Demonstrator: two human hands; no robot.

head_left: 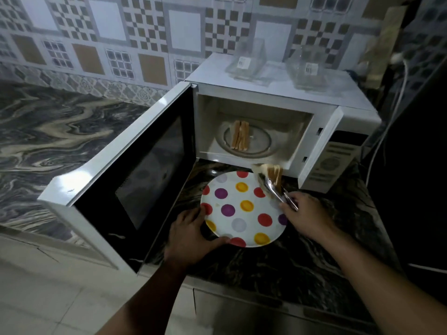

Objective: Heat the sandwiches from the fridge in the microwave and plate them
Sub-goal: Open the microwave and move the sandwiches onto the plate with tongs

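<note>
Foreground: left hand (191, 235) grips the near rim of the polka-dot plate (242, 209) resting on the dark table (278, 262). Right hand (307, 213) squeezes metal tongs (278, 193), their grip narrowed on one sandwich (268, 174) held over the plate's far edge, just outside the open microwave (266, 131). Risks: the tilted sandwich may slip from the thin tongs or shed its layers, landing on the table short of the plate. A second sandwich (240, 134) stands on the turntable inside. Atop the microwave, two clear containers (249, 61) carry small white labels, too blurred to read.
</note>
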